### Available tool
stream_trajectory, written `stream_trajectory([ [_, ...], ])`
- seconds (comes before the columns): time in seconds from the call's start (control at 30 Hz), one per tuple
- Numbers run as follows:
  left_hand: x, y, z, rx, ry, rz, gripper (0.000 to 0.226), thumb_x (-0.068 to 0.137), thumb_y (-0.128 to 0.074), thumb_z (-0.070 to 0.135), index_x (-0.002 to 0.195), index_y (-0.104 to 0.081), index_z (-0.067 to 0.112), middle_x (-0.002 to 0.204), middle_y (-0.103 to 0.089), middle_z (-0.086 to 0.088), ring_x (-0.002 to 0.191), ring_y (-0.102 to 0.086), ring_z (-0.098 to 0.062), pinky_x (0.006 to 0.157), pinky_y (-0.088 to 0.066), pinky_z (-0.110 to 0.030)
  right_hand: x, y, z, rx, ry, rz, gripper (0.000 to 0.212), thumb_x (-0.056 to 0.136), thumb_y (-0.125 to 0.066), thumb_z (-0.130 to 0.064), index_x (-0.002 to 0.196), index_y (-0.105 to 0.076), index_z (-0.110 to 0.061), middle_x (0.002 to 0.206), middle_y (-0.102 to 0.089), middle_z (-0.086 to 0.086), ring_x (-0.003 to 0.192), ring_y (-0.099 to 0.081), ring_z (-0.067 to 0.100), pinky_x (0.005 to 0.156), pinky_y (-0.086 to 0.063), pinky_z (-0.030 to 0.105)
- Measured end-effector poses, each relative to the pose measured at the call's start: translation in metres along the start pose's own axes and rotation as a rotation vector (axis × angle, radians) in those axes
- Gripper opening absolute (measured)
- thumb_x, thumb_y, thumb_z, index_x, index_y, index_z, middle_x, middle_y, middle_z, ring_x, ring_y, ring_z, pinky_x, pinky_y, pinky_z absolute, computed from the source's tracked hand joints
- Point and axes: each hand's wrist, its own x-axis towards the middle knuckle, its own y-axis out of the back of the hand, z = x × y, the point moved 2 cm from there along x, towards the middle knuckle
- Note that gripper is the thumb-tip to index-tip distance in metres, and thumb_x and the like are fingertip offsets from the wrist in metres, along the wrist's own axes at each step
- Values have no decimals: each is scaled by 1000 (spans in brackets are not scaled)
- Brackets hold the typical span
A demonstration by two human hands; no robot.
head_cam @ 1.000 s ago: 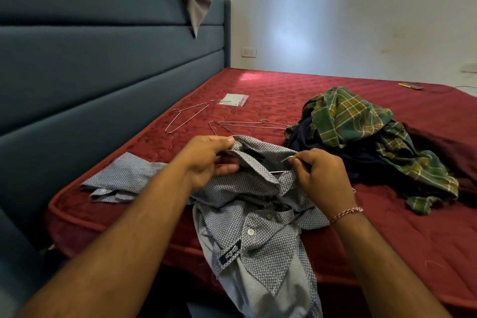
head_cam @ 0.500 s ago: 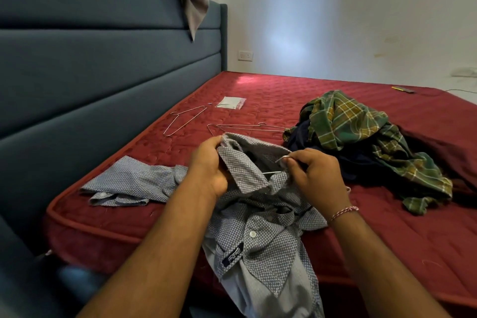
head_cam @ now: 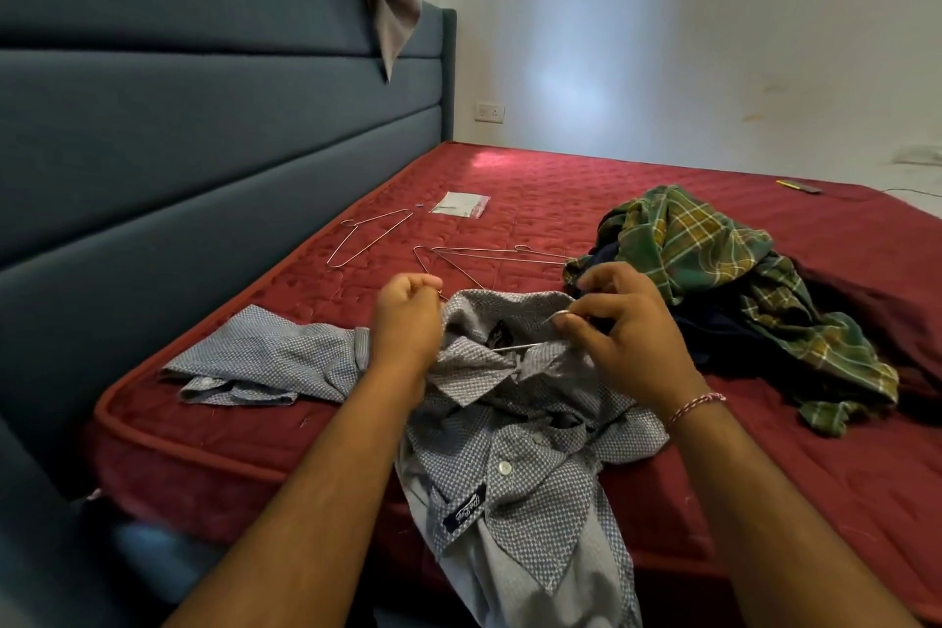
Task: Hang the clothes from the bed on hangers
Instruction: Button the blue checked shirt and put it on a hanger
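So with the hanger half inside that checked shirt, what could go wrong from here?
1. The thin wire hanger shows only at the collar; its end could snag the grey-blue checked shirt instead of seating in the shoulder.
2. Much of the shirt hangs over the red mattress edge, so it may slide off if the left hand or right hand lets go.

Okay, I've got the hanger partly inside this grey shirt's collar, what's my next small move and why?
Probably slide the wire hanger further toward the left shoulder. Your right hand pinches its hook at the collar, your left hand grips the grey shirt there, and the shirt lies bunched on the red mattress, not yet seated on the hanger.
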Motion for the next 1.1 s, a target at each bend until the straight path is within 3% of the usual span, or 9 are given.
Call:
stream_trajectory([
  [0.1,10,6,14,472,-461,10,23,95,-57,23,115,-61,32,121,-56,5,107,-55,-16,89,-50,-38,11,5,-9,-24,83,-55,28,89,-70,-52,86,-81,-27,123,-58,-15,116,-49,11,93,-51,45],
  [0.23,9,-8,36,966,-831,-471,33,99,-53,54,124,-62,35,126,-54,12,121,-47,-11,102,-43,-43,36,16,-21,19,80,33,25,91,-70,-46,85,-80,-24,115,-60,-14,111,-55,13,87,-55,46],
  [0.3,17,-17,41,1219,-930,-560,39,97,-52,62,122,-64,34,124,-55,11,120,-49,-12,99,-46,-45,52,23,-26,0,95,70,23,91,-71,-45,87,-81,-24,111,-61,-14,106,-57,14,83,-57,45],
  [0.5,67,-48,101,985,-826,-629,27,99,-66,42,93,-78,19,97,-68,4,89,-65,-15,81,-55,-40,119,44,-35,34,80,76,19,92,-74,-39,87,-81,-23,100,-66,-10,89,-61,11,74,-54,34],
  [0.63,100,-48,194,1155,-629,-630,37,90,-73,48,76,-75,14,62,-63,3,63,-63,-11,58,-49,-32,164,95,-40,138,19,246,18,92,-74,-34,85,-81,-19,89,-68,-6,80,-64,8,68,-52,24],
  [0.73,117,-43,296,968,-609,-734,9,90,-78,26,91,-84,20,77,-75,11,70,-69,-1,66,-49,-20,218,151,-70,176,19,250,17,93,-74,-31,84,-81,-18,89,-67,-4,80,-64,10,67,-51,27],
  [0.9,116,-29,530,699,-862,-735,24,90,-77,16,113,-80,22,107,-67,17,95,-65,6,84,-48,-12,358,306,-178,322,100,114,15,87,-77,-31,76,-80,-22,92,-71,-9,89,-68,11,76,-54,30],
  [1.0,102,-12,662,830,-915,-862,26,92,-77,25,118,-78,25,115,-68,14,103,-65,-1,93,-51,-18,427,402,-262,308,249,140,13,88,-73,-32,79,-80,-26,103,-67,-9,98,-65,10,80,-54,26],
  [1.1,94,3,742,995,-877,-846,19,92,-74,31,110,-80,28,100,-74,14,91,-69,-3,86,-55,-29,479,461,-324,134,326,165,12,88,-75,-38,79,-79,-31,113,-65,-12,108,-59,14,92,-51,35],
])
